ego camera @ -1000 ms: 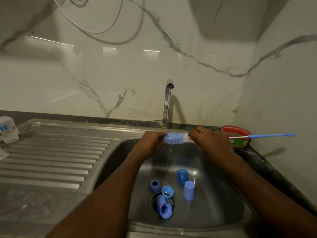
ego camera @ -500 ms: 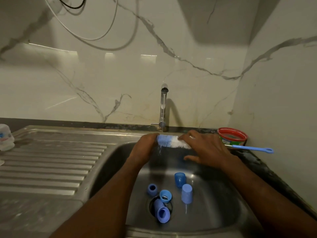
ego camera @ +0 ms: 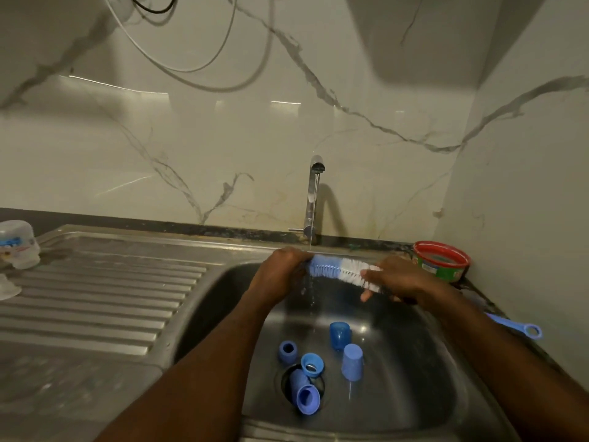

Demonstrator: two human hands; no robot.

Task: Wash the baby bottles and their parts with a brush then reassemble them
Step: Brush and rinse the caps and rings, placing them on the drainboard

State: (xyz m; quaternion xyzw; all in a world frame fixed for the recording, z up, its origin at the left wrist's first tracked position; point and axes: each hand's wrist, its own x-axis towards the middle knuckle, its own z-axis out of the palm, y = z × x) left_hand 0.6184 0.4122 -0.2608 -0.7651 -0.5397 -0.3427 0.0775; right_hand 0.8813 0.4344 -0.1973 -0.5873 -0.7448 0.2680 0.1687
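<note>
A long bottle brush [ego camera: 338, 270] with blue and white bristles lies across the back of the steel sink [ego camera: 414, 393], under a thin stream from the tap [ego camera: 314, 199]. My left hand [ego camera: 280, 269] grips the bristle tip. My right hand [ego camera: 401, 279] holds the brush near where the bristles end; its blue handle [ego camera: 516, 327] sticks out to the right behind my forearm. Several blue bottle parts lie on the sink floor: a cap [ego camera: 352, 362], a darker cup [ego camera: 340, 335], a ring [ego camera: 287, 352], a collar [ego camera: 313, 365] and a tube-shaped piece [ego camera: 304, 393] over the drain.
A ribbed steel draining board [ego camera: 95, 298] spreads to the left, with a clear baby bottle [ego camera: 17, 244] and a clear teat [ego camera: 8, 290] at its far left edge. A red-rimmed green tub [ego camera: 441, 260] stands at the sink's back right corner by the side wall.
The brush handle has swung down and toward me on the right, so more bristles show between my hands. My view has tilted down slightly.
</note>
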